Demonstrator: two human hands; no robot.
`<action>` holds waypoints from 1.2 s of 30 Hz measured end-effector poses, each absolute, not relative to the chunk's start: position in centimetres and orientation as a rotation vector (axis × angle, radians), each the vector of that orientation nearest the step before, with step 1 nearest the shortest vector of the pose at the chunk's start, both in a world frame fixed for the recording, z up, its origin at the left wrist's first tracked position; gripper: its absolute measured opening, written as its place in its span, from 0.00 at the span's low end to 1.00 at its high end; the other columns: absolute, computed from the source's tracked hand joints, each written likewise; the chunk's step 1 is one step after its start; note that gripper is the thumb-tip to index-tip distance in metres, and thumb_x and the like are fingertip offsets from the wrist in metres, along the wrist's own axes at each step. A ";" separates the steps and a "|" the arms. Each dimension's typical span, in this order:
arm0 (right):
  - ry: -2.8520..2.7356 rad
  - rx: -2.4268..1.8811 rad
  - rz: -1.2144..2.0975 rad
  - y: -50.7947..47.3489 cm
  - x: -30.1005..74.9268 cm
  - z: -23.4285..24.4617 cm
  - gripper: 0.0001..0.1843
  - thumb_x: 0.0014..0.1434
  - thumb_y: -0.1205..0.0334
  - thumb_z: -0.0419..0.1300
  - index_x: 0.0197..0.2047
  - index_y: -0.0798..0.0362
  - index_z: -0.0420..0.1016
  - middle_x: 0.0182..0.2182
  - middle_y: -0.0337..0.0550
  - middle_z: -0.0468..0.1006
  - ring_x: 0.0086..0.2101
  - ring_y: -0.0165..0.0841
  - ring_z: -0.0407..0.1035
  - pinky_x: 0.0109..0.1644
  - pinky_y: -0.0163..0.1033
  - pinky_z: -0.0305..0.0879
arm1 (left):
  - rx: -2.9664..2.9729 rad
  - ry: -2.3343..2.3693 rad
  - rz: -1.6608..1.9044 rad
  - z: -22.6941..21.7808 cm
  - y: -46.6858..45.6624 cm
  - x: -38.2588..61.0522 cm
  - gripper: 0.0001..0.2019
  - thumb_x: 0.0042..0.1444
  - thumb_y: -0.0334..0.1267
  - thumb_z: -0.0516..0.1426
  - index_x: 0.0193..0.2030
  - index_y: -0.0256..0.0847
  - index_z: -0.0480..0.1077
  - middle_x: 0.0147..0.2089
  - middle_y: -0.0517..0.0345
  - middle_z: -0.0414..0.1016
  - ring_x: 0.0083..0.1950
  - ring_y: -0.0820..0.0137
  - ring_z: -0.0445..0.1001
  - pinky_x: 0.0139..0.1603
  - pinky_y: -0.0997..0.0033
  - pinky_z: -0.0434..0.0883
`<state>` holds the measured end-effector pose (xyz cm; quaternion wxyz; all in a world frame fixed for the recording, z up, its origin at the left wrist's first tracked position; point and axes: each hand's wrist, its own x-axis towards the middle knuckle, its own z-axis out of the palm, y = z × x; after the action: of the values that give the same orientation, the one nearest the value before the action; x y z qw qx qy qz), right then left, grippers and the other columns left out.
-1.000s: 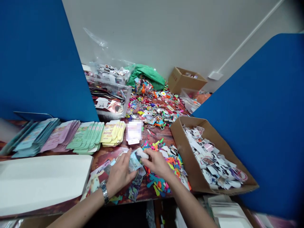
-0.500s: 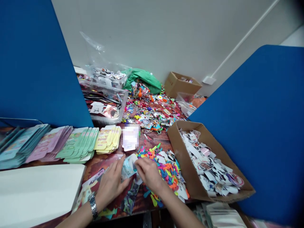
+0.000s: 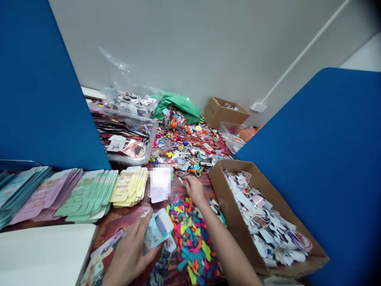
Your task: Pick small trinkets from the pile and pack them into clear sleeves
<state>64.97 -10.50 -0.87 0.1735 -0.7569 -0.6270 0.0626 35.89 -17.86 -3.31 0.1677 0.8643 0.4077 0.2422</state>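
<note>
My left hand (image 3: 131,250) grips a small light-blue paper box (image 3: 157,229) with its white open end up, low in the view over some printed sheets (image 3: 119,234). My right hand (image 3: 193,187) stretches forward over the pile of bright plastic pieces (image 3: 190,234), its fingertips down by the small items at the edge of the far clutter (image 3: 190,147). Its fingers look curled, and I cannot make out whether anything is pinched in them. A blurred white card (image 3: 160,183) lies just left of that hand.
Fanned stacks of flat cartons, yellow (image 3: 129,186), green (image 3: 92,192), pink (image 3: 47,194) and blue (image 3: 14,190), line the left. A cardboard box of printed cutouts (image 3: 262,214) stands right. Clear bins (image 3: 127,135), a green bag (image 3: 178,105) and blue partitions (image 3: 312,159) surround. A white board (image 3: 41,254) lies bottom left.
My right hand left the blue box and reached forward to the far clutter. My left hand alone keeps the box. The view has tilted upward.
</note>
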 end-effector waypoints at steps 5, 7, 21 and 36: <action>-1.710 -2.232 0.033 -4.3 65.5 -1.6 0.29 0.62 0.65 0.57 0.66 0.51 0.61 0.61 0.55 0.63 0.57 0.45 0.59 0.57 0.45 0.59 | 2.519 1.193 0.725 -3.8 -18.0 35.9 0.40 0.56 0.48 0.59 0.71 0.44 0.45 0.62 0.44 0.69 0.59 0.55 0.73 0.53 0.61 0.75; -1.734 -2.230 0.035 -2.5 65.1 -1.6 0.35 0.59 0.61 0.62 0.67 0.48 0.58 0.64 0.53 0.59 0.60 0.48 0.53 0.59 0.48 0.56 | 2.526 1.215 0.736 -4.0 -18.0 36.0 0.41 0.54 0.47 0.60 0.70 0.44 0.46 0.61 0.45 0.70 0.58 0.55 0.74 0.52 0.62 0.76; -1.551 -1.850 0.479 -1.8 69.5 2.2 0.22 0.64 0.47 0.50 0.44 0.54 0.77 0.39 0.47 0.80 0.39 0.39 0.72 0.42 0.39 0.66 | 2.392 1.229 0.787 -4.0 -17.5 36.4 0.41 0.54 0.50 0.61 0.70 0.46 0.48 0.64 0.47 0.67 0.61 0.55 0.71 0.55 0.60 0.74; -1.803 -1.357 0.710 -15.6 57.0 6.6 0.11 0.65 0.59 0.56 0.48 0.50 0.74 0.37 0.44 0.76 0.37 0.34 0.71 0.40 0.37 0.68 | 2.204 1.357 0.828 -1.2 -16.0 36.8 0.36 0.57 0.48 0.58 0.68 0.39 0.50 0.60 0.41 0.67 0.60 0.53 0.68 0.58 0.52 0.69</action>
<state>57.03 -15.64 6.62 0.3784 -0.5309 -0.7056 0.2777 36.82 -15.99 -1.19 0.2105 0.7928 0.4882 0.2980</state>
